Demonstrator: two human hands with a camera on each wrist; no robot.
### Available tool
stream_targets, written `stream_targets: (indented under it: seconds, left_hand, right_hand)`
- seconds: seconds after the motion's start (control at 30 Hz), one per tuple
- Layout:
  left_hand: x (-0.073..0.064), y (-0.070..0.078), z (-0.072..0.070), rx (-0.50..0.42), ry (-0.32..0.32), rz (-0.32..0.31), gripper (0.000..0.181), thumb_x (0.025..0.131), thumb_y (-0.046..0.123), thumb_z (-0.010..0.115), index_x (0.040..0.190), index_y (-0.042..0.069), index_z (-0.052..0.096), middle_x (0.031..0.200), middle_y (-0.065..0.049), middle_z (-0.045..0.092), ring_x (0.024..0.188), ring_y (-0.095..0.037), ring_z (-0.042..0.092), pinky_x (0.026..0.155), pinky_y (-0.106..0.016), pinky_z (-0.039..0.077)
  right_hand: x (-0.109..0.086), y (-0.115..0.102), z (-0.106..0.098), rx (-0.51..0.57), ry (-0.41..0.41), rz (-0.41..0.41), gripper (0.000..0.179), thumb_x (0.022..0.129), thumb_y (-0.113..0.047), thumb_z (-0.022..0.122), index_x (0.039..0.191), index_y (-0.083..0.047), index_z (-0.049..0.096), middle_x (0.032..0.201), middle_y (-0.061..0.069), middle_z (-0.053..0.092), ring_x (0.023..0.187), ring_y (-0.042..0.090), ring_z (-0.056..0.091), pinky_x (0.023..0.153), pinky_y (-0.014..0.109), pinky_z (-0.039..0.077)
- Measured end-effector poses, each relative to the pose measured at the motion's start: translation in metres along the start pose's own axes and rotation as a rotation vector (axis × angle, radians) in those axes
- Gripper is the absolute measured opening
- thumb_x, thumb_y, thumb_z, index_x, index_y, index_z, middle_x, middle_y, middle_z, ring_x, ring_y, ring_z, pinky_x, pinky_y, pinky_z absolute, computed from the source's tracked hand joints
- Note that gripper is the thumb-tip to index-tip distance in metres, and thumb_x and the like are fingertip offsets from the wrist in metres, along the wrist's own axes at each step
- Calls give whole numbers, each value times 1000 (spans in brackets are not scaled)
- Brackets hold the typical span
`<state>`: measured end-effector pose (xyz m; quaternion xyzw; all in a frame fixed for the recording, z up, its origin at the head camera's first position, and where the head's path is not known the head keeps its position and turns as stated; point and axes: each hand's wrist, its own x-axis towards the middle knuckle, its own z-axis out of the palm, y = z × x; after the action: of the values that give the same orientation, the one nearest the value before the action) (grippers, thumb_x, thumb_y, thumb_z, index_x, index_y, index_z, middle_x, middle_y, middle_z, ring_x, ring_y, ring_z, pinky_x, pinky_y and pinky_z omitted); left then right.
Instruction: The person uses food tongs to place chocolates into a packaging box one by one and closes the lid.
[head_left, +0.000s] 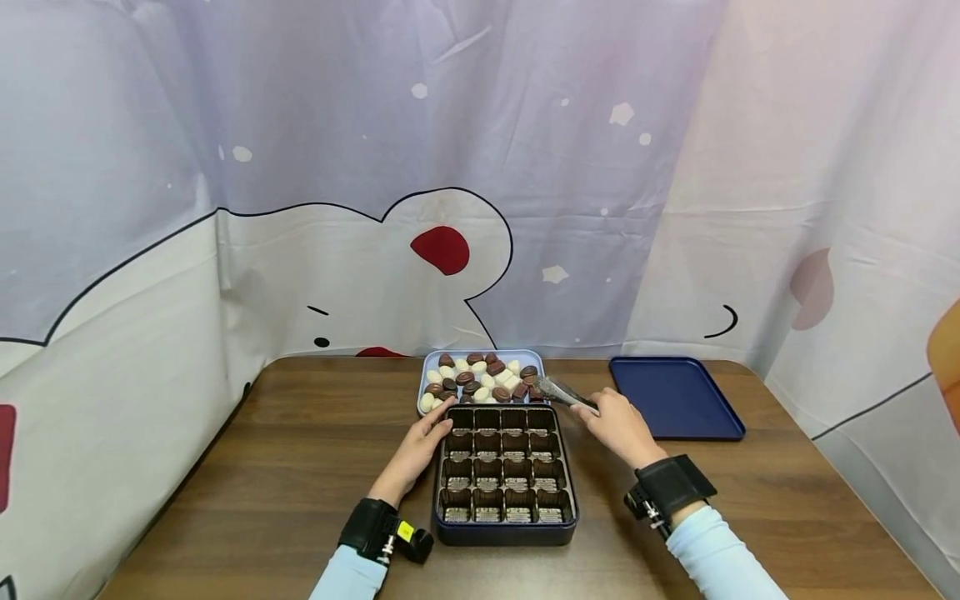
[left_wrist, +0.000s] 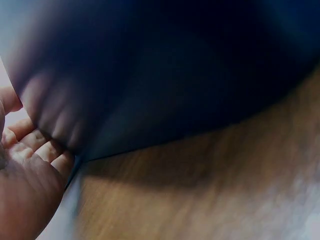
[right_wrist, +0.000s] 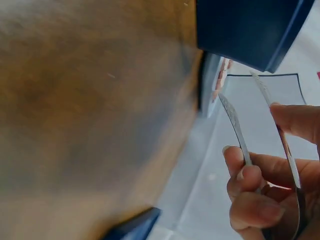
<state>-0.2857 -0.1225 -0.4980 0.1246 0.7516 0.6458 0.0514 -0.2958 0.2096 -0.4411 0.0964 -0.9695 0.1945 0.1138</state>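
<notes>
A dark box (head_left: pixel 506 536) with a brown divided insert (head_left: pixel 502 452) stands in the middle of the table, its compartments bare. My left hand (head_left: pixel 411 450) rests against the box's left side near the far corner; in the left wrist view its fingers (left_wrist: pixel 47 145) lie along the dark wall. In my right hand (head_left: pixel 618 427) I hold metal tongs (right_wrist: pixel 234 117), their tips apart with nothing between them. The tongs point left, over the right end of a pale blue tray (head_left: pixel 483 352) heaped with brown and white chocolates (head_left: pixel 482 392).
A shallow dark blue lid (head_left: pixel 675 400) lies on the wooden table (head_left: pixel 285 467), to the right beyond my right hand. Behind the table hangs a printed curtain (head_left: pixel 555 208). The box stands just in front of the chocolate tray and hides part of its near edge.
</notes>
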Motion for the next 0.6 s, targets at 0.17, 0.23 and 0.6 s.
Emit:
stream_targets:
  seconds: [0.17, 0.23, 0.6]
  left_hand:
    - [0, 0, -1, 0, 0, -6, 50, 104, 28, 43, 151, 17, 34, 160, -6, 23, 147, -34, 17, 116, -59, 17]
    - [-1, 1, -1, 5, -3, -8, 50, 104, 29, 43, 151, 18, 34, 160, -5, 23, 147, -34, 18, 115, -60, 17]
    - [-2, 2, -2, 2, -8, -15, 51, 103, 31, 44, 151, 18, 33, 160, -5, 22, 148, -34, 16, 116, -59, 16]
  right_hand:
    - [5, -14, -8, -143, 34, -61, 26, 87, -28, 69, 82, -3, 71, 75, 7, 54, 58, 19, 49, 52, 35, 42]
    - [6, -20, -10, -189, 38, -75, 25, 87, -26, 70, 75, -4, 68, 75, 8, 55, 55, 19, 49, 51, 35, 43]
    - [9, -32, 2, -281, 75, -149, 25, 85, -25, 70, 69, -7, 62, 80, 9, 56, 54, 24, 56, 50, 38, 47]
